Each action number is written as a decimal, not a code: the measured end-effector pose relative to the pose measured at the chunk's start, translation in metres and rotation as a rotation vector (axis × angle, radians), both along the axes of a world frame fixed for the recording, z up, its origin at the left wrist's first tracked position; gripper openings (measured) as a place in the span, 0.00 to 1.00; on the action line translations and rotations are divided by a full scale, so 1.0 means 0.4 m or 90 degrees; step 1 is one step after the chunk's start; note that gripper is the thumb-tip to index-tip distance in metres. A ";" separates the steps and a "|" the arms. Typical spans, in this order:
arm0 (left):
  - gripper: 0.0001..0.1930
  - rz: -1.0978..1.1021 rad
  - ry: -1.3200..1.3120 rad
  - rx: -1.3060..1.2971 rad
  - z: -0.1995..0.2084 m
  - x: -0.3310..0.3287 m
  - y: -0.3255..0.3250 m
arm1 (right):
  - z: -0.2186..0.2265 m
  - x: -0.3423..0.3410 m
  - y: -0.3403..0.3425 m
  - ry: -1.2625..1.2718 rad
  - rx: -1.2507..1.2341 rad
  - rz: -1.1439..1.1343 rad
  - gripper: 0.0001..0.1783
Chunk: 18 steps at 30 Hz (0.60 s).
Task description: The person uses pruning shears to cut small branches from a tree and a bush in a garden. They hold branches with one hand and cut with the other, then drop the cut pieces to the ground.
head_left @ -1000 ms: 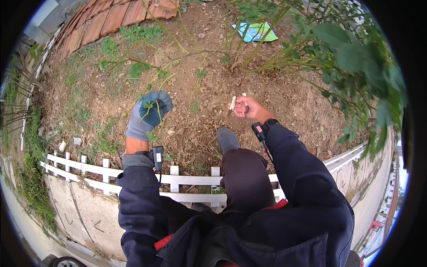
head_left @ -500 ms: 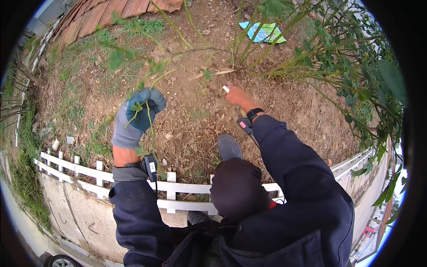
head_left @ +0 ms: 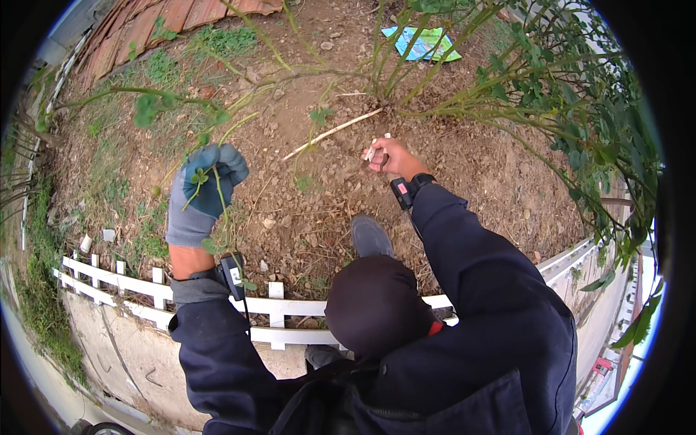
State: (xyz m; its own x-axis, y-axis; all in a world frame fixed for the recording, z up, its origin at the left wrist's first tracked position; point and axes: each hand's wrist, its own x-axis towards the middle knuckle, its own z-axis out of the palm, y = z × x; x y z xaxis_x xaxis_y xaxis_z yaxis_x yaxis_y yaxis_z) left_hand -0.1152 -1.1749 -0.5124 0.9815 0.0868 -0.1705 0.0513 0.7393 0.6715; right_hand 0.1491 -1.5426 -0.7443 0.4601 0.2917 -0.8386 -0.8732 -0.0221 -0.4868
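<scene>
My left hand [head_left: 212,177], in a blue-grey work glove, is closed round a thin green stem [head_left: 233,128] of a leafy shrub. A leafy sprig [head_left: 220,190] hangs down across the glove's palm side. To the right, my bare right hand [head_left: 397,159] is closed on a small white object [head_left: 370,154]; its kind is too small to make out. A pale dry stick [head_left: 335,133] slants between my hands, its upper end near the shrub's base. Several green shoots [head_left: 395,72] of the shrub rise just beyond my right hand.
Dense foliage [head_left: 587,138] spreads along the right side. A blue and green packet [head_left: 422,43] lies beyond the shrub's base. Behind me a low white fence [head_left: 277,313] tops a concrete wall [head_left: 138,355]. Reddish tiles [head_left: 156,29] lie at the far left. My shoe [head_left: 373,236] rests on dry soil.
My left hand has shifted left, with the stem still in it. The right hand has turned, showing more of its fingers and the white object. The dry stick now slants more steeply.
</scene>
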 end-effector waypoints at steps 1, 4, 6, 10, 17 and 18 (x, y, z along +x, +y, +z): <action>0.12 0.007 0.009 0.002 -0.001 -0.001 0.005 | 0.016 0.017 0.002 0.021 0.031 -0.032 0.12; 0.12 0.005 0.026 0.016 0.004 0.004 0.018 | 0.045 0.061 0.025 0.002 0.009 -0.057 0.10; 0.12 -0.003 0.025 0.035 0.012 0.006 0.022 | 0.041 0.088 0.035 0.011 0.035 -0.063 0.10; 0.13 0.002 -0.011 0.006 0.023 0.035 0.012 | 0.015 0.156 0.030 0.024 0.072 0.005 0.06; 0.13 -0.004 -0.067 0.000 0.041 0.080 0.008 | 0.007 0.183 0.022 -0.008 0.150 -0.031 0.19; 0.13 -0.004 -0.076 0.013 0.042 0.084 0.008 | 0.010 0.183 0.026 -0.010 0.176 -0.016 0.20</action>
State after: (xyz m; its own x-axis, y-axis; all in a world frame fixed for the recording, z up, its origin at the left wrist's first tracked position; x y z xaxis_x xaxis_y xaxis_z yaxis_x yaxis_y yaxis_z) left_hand -0.0818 -1.1716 -0.4956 0.9953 0.0830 -0.0507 -0.0255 0.7257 0.6875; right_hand 0.2222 -1.5323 -0.7403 0.4820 0.4967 -0.7218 -0.8643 0.1342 -0.4848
